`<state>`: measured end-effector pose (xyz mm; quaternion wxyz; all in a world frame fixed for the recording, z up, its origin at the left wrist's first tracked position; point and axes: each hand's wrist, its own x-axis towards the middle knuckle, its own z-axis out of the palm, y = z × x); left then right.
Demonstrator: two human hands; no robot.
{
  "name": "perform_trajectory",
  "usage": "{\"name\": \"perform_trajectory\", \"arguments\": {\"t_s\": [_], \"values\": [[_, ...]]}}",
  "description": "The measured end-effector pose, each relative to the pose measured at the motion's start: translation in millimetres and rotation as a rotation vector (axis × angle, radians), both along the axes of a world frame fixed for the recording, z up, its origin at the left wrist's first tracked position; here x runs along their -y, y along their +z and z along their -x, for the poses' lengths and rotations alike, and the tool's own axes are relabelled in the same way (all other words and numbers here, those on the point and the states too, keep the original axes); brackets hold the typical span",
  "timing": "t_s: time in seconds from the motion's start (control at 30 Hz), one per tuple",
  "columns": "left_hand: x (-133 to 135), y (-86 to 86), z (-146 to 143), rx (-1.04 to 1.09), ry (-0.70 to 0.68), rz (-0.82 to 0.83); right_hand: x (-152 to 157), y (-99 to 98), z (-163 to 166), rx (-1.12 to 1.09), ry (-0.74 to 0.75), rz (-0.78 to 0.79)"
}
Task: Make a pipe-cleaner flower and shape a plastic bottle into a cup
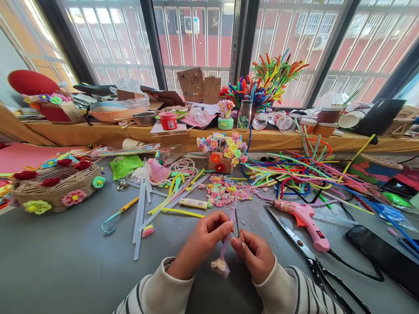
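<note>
Both hands are closed on one lilac pipe cleaner (pixel 225 243), held low over the grey table (pixel 65 266) close to the body: the left hand (pixel 203 242) pinches its stem between thumb and fingertips, and the right hand (pixel 257 255) nips it from the opposite side, equally near. Its long axis stands nearly upright, the top leaning away, with a pale fuzzy tuft (pixel 220 267) at the low end between the wrists. A thin dark sliver by the right thumb is too slim to identify, and the curled right fingers hide their grip

Scissors (pixel 291 235) right of pipe cleaner (pixel 225 240), glue gun (pixel 307 221) behind; likely phone (pixel 382 257) beyond.
</note>
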<state>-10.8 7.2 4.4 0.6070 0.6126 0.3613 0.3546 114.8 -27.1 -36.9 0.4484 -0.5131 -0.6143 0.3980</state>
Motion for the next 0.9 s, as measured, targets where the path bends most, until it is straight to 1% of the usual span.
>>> {"name": "perform_trajectory", "arguments": {"t_s": [0.1,0.2,0.37,0.53,0.7,0.9], "values": [[0.5,2.0,0.3,0.007,0.011,0.018,0.3,1.8,-0.5,-0.024,0.063,-0.007],[0.6,2.3,0.8,0.017,-0.009,0.033,0.2,2.5,-0.7,-0.018,0.119,-0.016],[0.0,0.0,1.1,0.033,-0.047,0.033,-0.4,1.2,1.0,0.010,0.012,-0.006],[0.3,-1.0,1.1,0.040,-0.024,0.030,-0.2,-2.5,1.7,0.073,-0.033,-0.056],[0.4,-2.1,1.2,0.025,-0.025,0.058,-1.1,-7.3,3.2,0.058,-0.035,-0.055],[1.0,-0.2,1.9,0.012,-0.045,0.086,1.7,-3.7,3.1,0.008,-0.002,-0.034]]}}
